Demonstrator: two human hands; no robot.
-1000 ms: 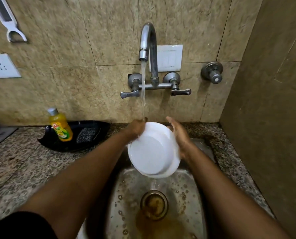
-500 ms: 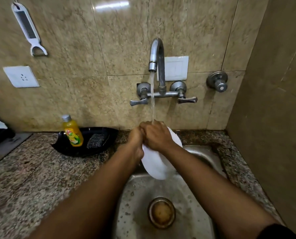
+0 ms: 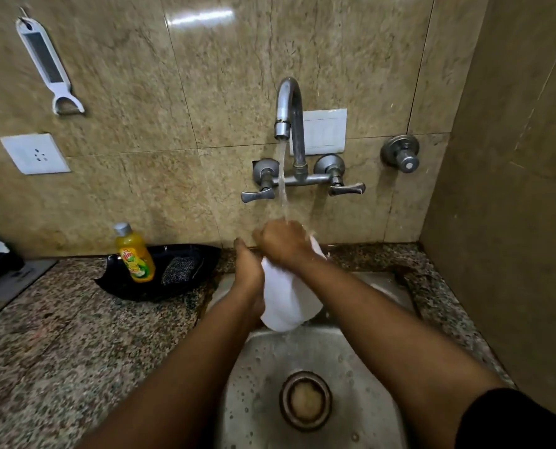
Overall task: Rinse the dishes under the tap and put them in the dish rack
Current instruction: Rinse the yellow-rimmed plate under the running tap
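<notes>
Over the steel sink (image 3: 361, 345), both hands, left (image 3: 249, 277) and right (image 3: 283, 243), grip a plain white bowl (image 3: 289, 303), tilted, wet under the tap (image 3: 288, 105).

Single head camera looking forward and down, wide-angle, sitting close above sink (image 3: 361, 377) at lower centre; facing tiled wall, tap (image 3: 289, 105) showing upper centre; forearms entering from bottom edge.
</notes>
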